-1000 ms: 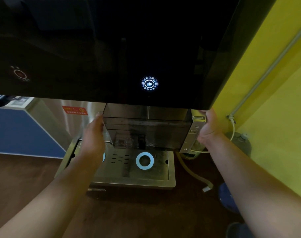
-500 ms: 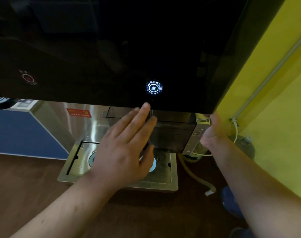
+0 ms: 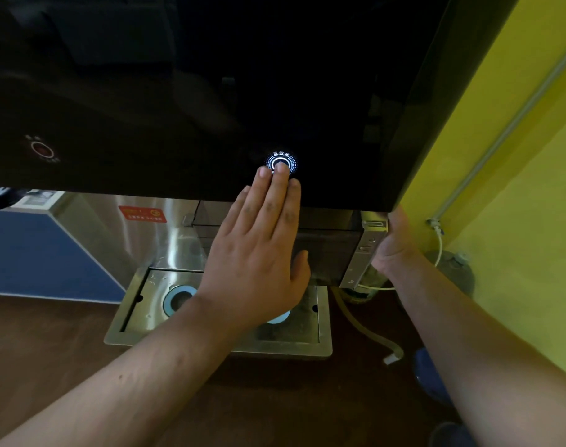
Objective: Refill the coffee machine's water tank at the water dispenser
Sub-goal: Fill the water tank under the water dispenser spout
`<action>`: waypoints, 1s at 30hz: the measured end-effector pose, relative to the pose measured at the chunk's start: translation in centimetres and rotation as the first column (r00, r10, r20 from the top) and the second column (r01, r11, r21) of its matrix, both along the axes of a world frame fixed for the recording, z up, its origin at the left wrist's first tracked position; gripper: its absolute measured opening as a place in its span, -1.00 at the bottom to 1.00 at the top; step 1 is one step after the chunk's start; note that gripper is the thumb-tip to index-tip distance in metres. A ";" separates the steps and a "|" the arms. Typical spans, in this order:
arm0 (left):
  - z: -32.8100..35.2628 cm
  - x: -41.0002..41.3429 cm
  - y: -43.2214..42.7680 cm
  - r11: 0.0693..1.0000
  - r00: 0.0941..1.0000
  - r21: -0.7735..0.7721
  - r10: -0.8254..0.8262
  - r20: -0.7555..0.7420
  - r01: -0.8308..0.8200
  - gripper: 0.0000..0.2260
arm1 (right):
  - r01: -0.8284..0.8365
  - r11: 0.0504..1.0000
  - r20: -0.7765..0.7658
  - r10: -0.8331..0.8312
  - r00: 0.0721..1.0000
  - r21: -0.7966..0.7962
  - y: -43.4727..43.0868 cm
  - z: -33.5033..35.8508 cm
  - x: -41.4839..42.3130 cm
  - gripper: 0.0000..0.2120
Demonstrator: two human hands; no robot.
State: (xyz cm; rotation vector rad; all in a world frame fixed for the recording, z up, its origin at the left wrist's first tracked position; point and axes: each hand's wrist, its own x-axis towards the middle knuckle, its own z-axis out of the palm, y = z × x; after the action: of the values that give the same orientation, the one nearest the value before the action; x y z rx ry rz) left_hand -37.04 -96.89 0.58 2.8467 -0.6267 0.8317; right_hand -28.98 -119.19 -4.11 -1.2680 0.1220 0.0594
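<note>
Starting at the far left, a dim red touch button (image 3: 42, 149) sits on the water dispenser's (image 3: 178, 91) glossy black front panel, well apart from either hand and apparently no part of this step. Below it, a red warning label (image 3: 142, 214) is stuck on the steel back wall, and the metal drip tray (image 3: 130, 317) lies underneath with a blue ring (image 3: 169, 301) showing on its left half. Further right, the left hand (image 3: 259, 253) reaches up flat, its fingers straight and pressed close together, holding nothing; the middle fingertip rests on the glowing blue button (image 3: 281, 162), which lies directly above the tank. The water tank (image 3: 327, 250), a dark see-through box, hangs under the panel's lower edge above the tray, its long axis running left to right, mostly hidden behind that raised hand. At its right end the right hand (image 3: 394, 243) is wrapped around the tank's metal-edged side, carrying it alone. So the tank lies below and just behind the left fingers, yet touches only the right hand. Whether water is flowing cannot be told, since the spout and the tank's interior are hidden. The judgement is that filling is only starting; the right hand must keep the tank level under the outlet. Furthest right stands a yellow wall (image 3: 517, 221).
</note>
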 end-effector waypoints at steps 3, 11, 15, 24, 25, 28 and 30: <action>0.1 0.1 -0.5 0.999 1.000 0.016 0.029 0.004 -0.029 -0.28 | -0.012 1.000 -0.008 0.012 1.000 -0.015 0.0 -0.1 0.0 -0.43; -1.4 -0.4 0.8 0.979 0.992 -0.167 -0.109 0.066 0.118 -0.37 | -0.058 0.996 0.016 0.057 0.998 0.074 -0.7 -0.5 -0.1 -0.34; -5.3 -1.8 4.6 0.795 0.997 -0.603 0.029 -0.065 -0.062 -0.45 | -0.075 0.994 0.031 0.073 0.997 0.078 -1.4 -1.4 0.4 -0.50; -7.3 -2.3 5.2 0.164 0.751 -0.786 -0.234 -0.618 -0.596 -0.51 | -0.079 0.993 0.010 0.078 0.997 0.092 -1.6 -2.6 -1.0 -0.68; -7.4 -2.5 5.3 0.139 0.758 -0.791 -0.229 -0.610 -0.595 -0.52 | -0.086 0.992 0.006 0.086 0.996 0.096 -1.5 -2.8 -1.3 -0.67; -7.2 -3.6 5.4 0.101 0.792 -0.823 -0.232 -0.565 -0.559 -0.72 | -0.099 0.990 0.008 0.099 0.995 0.097 -1.4 -3.5 -2.1 -0.64; -7.0 -4.4 5.4 0.079 0.829 -0.857 -0.224 -0.513 -0.509 -0.74 | -0.088 0.990 -0.004 0.089 0.996 0.112 -1.2 -4.0 -2.7 -0.65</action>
State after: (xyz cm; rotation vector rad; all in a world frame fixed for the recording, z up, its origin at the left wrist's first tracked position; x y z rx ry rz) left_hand -41.46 -91.49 -6.44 1.5603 0.3484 0.1672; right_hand -31.63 -120.44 -8.07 -1.1606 0.0696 0.1465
